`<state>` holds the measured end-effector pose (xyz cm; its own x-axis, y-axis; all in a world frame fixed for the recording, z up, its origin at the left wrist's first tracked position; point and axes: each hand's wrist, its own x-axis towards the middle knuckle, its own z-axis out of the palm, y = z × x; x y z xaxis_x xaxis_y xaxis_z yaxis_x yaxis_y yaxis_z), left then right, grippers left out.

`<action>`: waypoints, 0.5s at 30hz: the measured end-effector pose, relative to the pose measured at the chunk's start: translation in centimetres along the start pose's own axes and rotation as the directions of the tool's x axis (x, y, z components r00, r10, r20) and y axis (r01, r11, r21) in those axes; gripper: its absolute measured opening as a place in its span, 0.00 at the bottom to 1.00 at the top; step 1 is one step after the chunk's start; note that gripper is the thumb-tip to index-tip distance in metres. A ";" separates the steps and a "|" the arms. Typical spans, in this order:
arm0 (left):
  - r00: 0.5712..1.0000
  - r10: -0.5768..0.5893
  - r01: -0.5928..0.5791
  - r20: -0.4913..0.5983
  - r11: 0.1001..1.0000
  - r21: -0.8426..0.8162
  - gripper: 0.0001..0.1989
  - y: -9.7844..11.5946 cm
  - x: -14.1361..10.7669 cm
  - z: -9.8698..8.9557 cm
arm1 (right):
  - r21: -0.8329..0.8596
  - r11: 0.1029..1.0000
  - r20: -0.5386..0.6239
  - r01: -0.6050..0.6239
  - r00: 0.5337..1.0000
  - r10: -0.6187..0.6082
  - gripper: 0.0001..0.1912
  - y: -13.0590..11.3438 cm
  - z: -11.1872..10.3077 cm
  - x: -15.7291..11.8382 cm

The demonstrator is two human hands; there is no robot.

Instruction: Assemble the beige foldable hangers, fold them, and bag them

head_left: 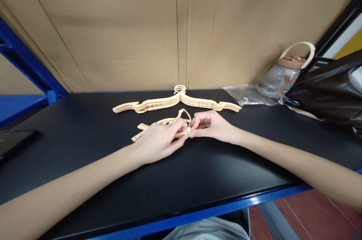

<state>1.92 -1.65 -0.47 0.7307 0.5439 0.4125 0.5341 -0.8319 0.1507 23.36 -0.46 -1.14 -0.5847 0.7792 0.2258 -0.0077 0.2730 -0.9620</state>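
Note:
A folded cream hanger (pixel 167 121) lies between my hands over the black table, its arm ends sticking out to the left and its hook pointing up. My left hand (pixel 160 140) is closed round its arms, thumb and fingers near the joint. At that joint, the thumb and fingertips of my right hand (pixel 210 127) pinch the hanger from the right. Just behind it, a stack of several unfolded cream hangers (pixel 181 98) lies with the arms spread left and right and the hooks toward the cardboard.
Black table (pixel 135 198) has a blue front edge. Cardboard (pixel 113 32) stands along the back. At the right are a clear plastic bag (pixel 244 95), a bottle with a handle (pixel 283 76) and a shiny black bag (pixel 330 85). A dark flat device (pixel 17 142) lies at the left.

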 end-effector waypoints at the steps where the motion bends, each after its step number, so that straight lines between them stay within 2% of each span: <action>1: 1.000 -0.005 0.005 -0.014 1.000 0.011 0.03 0.0 0.0 0.0 | -0.018 1.000 -0.004 0.013 1.000 -0.013 0.10 0.0 0.0 0.0; 6: 0.998 -0.025 0.028 -0.059 0.998 0.047 0.10 0.1 0.0 0.3 | -0.092 0.993 0.009 0.072 0.997 -0.072 0.10 0.4 -0.2 0.2; 15: 0.998 0.034 -0.030 -0.057 0.996 0.079 0.06 0.0 0.0 0.2 | -0.209 0.977 0.003 0.049 0.999 -0.050 0.14 0.4 -0.2 0.1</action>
<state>1.97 -1.63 -0.69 0.7234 0.5078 0.4678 0.5439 -0.8365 0.0668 23.47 -0.12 -1.49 -0.5857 0.7632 0.2729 0.1335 0.4229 -0.8963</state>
